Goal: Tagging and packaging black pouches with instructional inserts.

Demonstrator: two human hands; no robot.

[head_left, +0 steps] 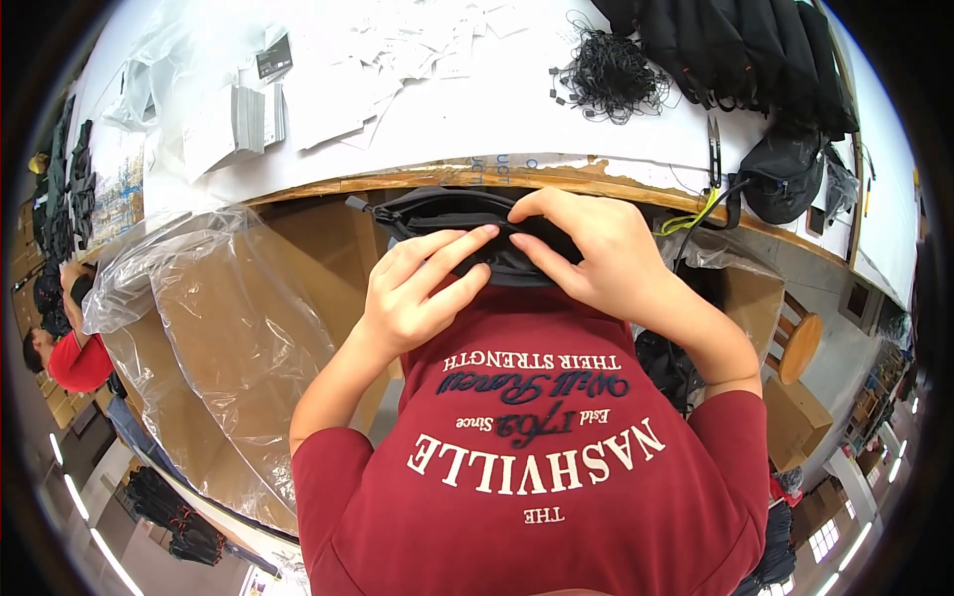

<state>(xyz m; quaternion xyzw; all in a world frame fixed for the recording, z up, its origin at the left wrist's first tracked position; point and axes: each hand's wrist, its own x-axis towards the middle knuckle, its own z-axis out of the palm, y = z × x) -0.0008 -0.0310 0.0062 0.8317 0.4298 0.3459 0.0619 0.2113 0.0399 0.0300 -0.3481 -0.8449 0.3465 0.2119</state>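
A small black zippered bag (452, 208) is held up against my body, just below the table's front edge. Its mouth gapes, and dark lining shows inside. My left hand (422, 290) grips the near edge, with its fingertips reaching to the opening. With thumb and forefinger my right hand (596, 246) pinches the bag's rim on the right. A zipper pull (356, 204) sticks out at the bag's left end. Whether the fingertips also hold something small inside the opening, I cannot make out.
On the white table (447, 134) lie stacked cards (248, 117), a heap of black tag strings (614, 79), thread snips (714, 149) and black bags (740, 45). A plastic-lined carton (224, 338) stands left, a wooden stool (798, 343) right. Another person (79, 363) works far left.
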